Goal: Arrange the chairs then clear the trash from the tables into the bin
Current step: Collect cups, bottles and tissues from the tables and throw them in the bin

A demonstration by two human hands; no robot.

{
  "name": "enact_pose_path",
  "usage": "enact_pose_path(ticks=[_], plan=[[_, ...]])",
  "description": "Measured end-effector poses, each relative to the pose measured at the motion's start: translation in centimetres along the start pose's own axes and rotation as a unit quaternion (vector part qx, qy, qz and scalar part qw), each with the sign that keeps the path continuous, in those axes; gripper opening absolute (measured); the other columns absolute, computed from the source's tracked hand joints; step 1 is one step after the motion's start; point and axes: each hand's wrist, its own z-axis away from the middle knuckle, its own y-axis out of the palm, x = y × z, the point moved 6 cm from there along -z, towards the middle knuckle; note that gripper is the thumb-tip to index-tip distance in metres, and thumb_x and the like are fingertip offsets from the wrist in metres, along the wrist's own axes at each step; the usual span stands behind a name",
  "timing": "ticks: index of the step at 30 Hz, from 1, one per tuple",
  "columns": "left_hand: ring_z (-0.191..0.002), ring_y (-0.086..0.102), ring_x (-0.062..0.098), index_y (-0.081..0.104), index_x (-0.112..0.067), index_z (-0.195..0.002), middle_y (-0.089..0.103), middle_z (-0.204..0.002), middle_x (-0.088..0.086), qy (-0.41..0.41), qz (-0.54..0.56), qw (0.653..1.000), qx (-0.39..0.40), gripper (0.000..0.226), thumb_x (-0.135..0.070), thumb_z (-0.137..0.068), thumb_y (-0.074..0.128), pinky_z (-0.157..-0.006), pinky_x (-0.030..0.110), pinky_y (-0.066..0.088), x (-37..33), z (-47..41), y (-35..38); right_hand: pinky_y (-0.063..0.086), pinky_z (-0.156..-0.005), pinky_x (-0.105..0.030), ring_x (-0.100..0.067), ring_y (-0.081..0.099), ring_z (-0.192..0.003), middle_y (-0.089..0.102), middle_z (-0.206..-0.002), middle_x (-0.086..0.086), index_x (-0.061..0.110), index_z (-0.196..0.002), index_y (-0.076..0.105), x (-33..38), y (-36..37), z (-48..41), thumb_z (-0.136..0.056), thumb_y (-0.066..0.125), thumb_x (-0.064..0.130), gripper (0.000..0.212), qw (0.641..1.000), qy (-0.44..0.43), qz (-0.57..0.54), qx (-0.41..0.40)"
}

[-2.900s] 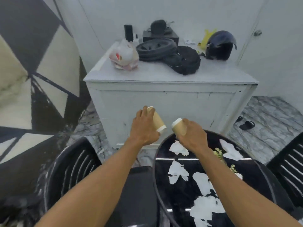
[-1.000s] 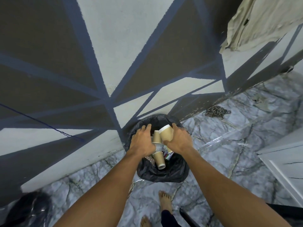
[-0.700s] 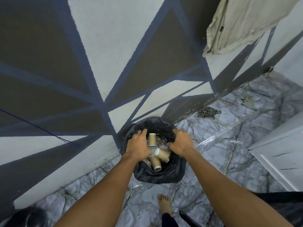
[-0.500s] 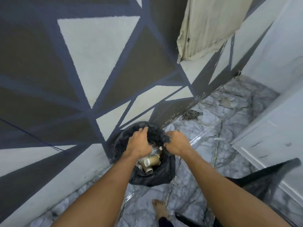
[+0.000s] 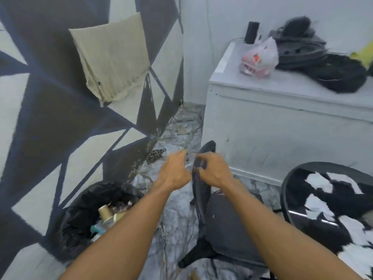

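Both hands have come away from the bin, where half a second ago they were releasing cups, and the view has swung right, so that the chair and the desk are back in sight. The left hand [image 5: 174, 172] hangs just left of the top of the chair's back with its fingers loosely bent; nothing shows in it, though motion blur softens the fingertips. The right hand [image 5: 215, 171] has its fingers curled over the top edge of the black chair [image 5: 226, 229], gripping the backrest, which is seen edge-on between the two hands. The chair stands on the marbled floor [image 5: 177, 215] with its seat toward the desk.

The bin [image 5: 80, 199], lined with a black bag, sits at lower left against the patterned wall [image 5: 40, 118], well apart from both hands. Brown paper cups [image 5: 105, 212] lie inside it on top of other rubbish. The round black desk [image 5: 285, 195] is at right, just beside the chair, with white paper scraps [image 5: 317, 179] lying on its top.

Behind the chair stands a white cabinet [image 5: 262, 128] carrying a plastic bag [image 5: 259, 57] and a pile of dark gear [image 5: 341, 76]. A beige cloth [image 5: 113, 61] hangs on the wall, and a small chain [image 5: 155, 155] lies on the floor at the wall's foot.
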Motion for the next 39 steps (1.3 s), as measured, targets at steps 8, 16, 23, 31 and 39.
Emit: enact_pose_path(ticks=[8,16,23,31,39], plan=[[-0.136,0.042,0.029,0.039,-0.015,-0.149,0.045,-0.149,0.008,0.182,-0.03,0.973,0.141,0.071,-0.026,-0.083,0.064,-0.11,0.04,0.038,-21.8,-0.8,14.5,0.042,-0.105,-0.034,-0.024,0.054,-0.125,0.062,-0.133,-0.003,0.019,-0.129,0.062,-20.8,-11.5,12.0,-0.077,0.06,0.017,0.051,0.975,0.2,-0.028,-0.088],[-0.119,0.052,0.028,0.049,-0.017,-0.135,0.054,-0.125,0.002,0.268,-0.047,0.925,0.266,0.064,-0.023,-0.073,0.062,-0.091,0.04,0.05,-39.2,0.9,33.6,0.043,-0.104,-0.037,-0.024,0.05,-0.129,0.057,-0.137,-0.003,0.017,-0.132,0.059,-42.4,-17.5,26.8,-0.082,0.064,0.02,0.05,0.92,0.372,-0.047,-0.117],[-0.128,0.043,0.027,0.045,-0.018,-0.142,0.045,-0.14,0.008,0.2,-0.095,0.92,0.322,0.073,-0.024,-0.072,0.066,-0.097,0.043,0.05,-40.8,-1.4,45.2,0.041,-0.102,-0.039,-0.029,0.043,-0.132,0.05,-0.14,-0.012,0.01,-0.135,0.052,-56.2,-18.1,33.2,-0.079,0.071,0.028,0.062,0.879,0.466,-0.04,-0.09],[-0.14,0.028,0.034,0.017,-0.018,-0.155,0.02,-0.157,0.011,0.121,-0.138,0.908,0.377,0.106,-0.049,-0.072,0.075,-0.108,0.05,0.04,-39.8,-2.1,52.1,0.026,-0.117,-0.052,-0.027,0.008,-0.15,0.01,-0.163,-0.008,0.021,-0.154,0.017,-64.3,-15.6,32.6,-0.072,0.07,0.064,0.107,0.877,0.479,-0.036,-0.002],[-0.146,0.013,0.034,0.006,-0.029,-0.155,0.01,-0.161,0.009,0.33,-0.247,0.819,0.399,0.128,-0.071,-0.058,0.078,-0.113,0.054,0.03,-44.3,3.8,55.3,0.029,-0.113,-0.049,-0.031,0.006,-0.15,0.008,-0.163,-0.006,0.028,-0.153,0.016,-61.1,-12.1,31.6,-0.062,0.074,0.066,0.115,0.912,0.399,0.042,0.085]])
